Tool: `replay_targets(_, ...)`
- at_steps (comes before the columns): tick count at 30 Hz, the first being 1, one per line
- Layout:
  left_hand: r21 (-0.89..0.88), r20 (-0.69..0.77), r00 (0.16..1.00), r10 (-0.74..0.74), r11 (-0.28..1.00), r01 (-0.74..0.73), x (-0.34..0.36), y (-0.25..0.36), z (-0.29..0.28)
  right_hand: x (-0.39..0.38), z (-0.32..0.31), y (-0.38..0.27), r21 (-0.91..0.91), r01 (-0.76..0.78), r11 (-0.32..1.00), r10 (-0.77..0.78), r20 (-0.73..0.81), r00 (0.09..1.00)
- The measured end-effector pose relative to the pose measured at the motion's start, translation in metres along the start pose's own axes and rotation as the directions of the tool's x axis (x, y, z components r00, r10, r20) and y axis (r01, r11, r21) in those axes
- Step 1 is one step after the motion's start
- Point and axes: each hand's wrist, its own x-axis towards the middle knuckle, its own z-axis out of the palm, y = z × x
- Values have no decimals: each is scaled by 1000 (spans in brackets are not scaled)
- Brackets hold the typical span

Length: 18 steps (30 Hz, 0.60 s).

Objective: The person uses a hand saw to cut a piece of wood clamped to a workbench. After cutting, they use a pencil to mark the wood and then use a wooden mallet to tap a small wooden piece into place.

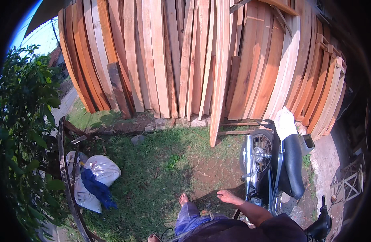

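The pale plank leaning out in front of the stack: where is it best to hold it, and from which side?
Probably hold the pale plank by its two long edges around mid-height, coming from the grass side. It leans steeply on the stacked boards, foot on the ground, so its front face is free. The right hand is empty.

Rough-sawn wooden planks point(185, 60), matt orange and pale tan, lean at the far side. On the right, a motorcycle point(274, 165) shows shiny metal spokes and a smooth, glossy black seat point(294, 165). Near left, soft white cloth sacks point(100, 171) lie on coarse grass point(153, 177).
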Motion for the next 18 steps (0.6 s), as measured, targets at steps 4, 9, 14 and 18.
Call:
replay_targets(4, -289, -6, 999, 41, 956, -41, 66, 129, -13, 90, -78, -61, -74, -78, 994, 82, 61, 995)
replay_targets(9, -217, -150, 975, 166, 956, -196, 146, 321, 27, 221, -186, -71, -156, -115, 981, 117, 4, 993)
replay_targets(14, -191, -178, 979, 103, 972, -137, 206, 402, 64, 400, -317, -90, -266, 41, 963, -103, -225, 969)
replay_targets(18, -229, -109, 989, 101, 966, -124, 285, 435, 102, 566, -454, -58, -467, 134, 874, -332, -373, 867)
